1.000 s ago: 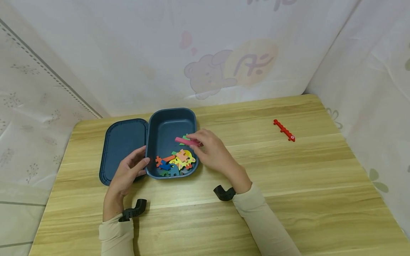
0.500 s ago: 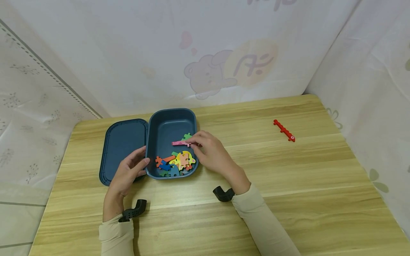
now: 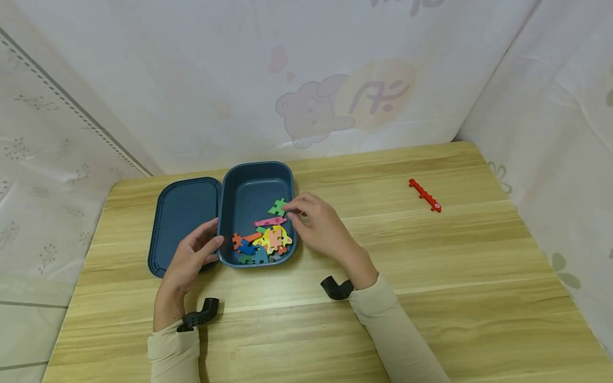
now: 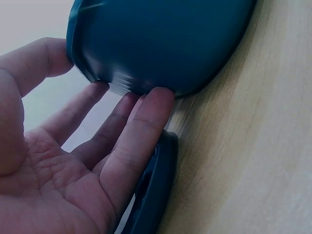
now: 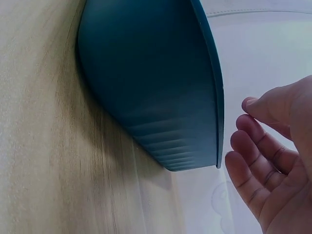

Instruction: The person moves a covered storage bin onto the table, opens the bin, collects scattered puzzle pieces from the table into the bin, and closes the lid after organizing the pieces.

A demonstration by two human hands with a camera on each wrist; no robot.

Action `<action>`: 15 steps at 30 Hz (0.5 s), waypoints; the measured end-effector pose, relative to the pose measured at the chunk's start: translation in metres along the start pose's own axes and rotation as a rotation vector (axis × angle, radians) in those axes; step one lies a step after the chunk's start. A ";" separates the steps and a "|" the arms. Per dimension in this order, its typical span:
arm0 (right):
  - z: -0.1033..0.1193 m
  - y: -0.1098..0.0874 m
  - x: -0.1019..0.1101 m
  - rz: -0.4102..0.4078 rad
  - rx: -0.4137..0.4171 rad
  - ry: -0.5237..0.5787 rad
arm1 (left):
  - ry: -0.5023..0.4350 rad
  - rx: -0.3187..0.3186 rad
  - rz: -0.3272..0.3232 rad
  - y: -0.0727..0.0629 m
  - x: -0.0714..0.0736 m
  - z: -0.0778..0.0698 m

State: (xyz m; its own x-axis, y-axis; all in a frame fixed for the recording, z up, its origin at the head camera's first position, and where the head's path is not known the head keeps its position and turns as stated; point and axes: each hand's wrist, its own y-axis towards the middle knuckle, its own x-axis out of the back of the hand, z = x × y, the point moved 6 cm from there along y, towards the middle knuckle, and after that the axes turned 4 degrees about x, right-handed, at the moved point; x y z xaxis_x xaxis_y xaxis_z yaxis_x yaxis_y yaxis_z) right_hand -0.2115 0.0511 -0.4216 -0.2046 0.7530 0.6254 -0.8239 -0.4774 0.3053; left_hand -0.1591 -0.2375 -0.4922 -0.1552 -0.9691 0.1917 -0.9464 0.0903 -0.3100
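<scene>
A dark blue plastic box (image 3: 258,173) stands on the table with puzzle pieces inside. My left hand (image 3: 189,255) touches its left wall, fingers fairly straight and the thumb at the rim; the left wrist view shows those fingers (image 4: 141,122) against the outer side. Over the right rim hovers my right hand (image 3: 318,223), its fingers loosely bent and nothing visible between them. Near its fingertips lie a green puzzle piece (image 3: 278,207) and a pink puzzle piece (image 3: 269,221). A yellow animal piece (image 3: 261,243), a blue piece (image 3: 247,248) and an orange piece (image 3: 251,237) lie in the front part.
The box's dark blue lid (image 3: 184,221) lies left of the box, partly behind my left hand. A red caterpillar-like strip (image 3: 424,195) lies at the back right of the wooden table (image 3: 455,276). Printed curtains hang behind and at both sides.
My right hand has let go of the pink piece, which now lies in the box in front of the green piece. The left hand has stayed at the box.
</scene>
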 end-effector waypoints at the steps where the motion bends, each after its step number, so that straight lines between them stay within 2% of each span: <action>1: 0.000 0.000 0.000 -0.003 0.002 0.001 | 0.001 0.000 0.000 0.000 0.000 0.000; 15: -0.001 -0.003 0.017 -0.042 -0.028 -0.111 | 0.009 0.007 -0.006 -0.001 0.000 -0.002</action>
State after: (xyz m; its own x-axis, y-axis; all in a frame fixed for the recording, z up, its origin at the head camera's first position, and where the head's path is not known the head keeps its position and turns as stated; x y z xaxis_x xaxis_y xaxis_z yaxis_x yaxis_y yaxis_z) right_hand -0.2136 0.0661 -0.4124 -0.1112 0.7165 0.6886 -0.8450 -0.4329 0.3139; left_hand -0.1585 -0.2376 -0.4902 -0.1521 -0.9675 0.2020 -0.9453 0.0827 -0.3157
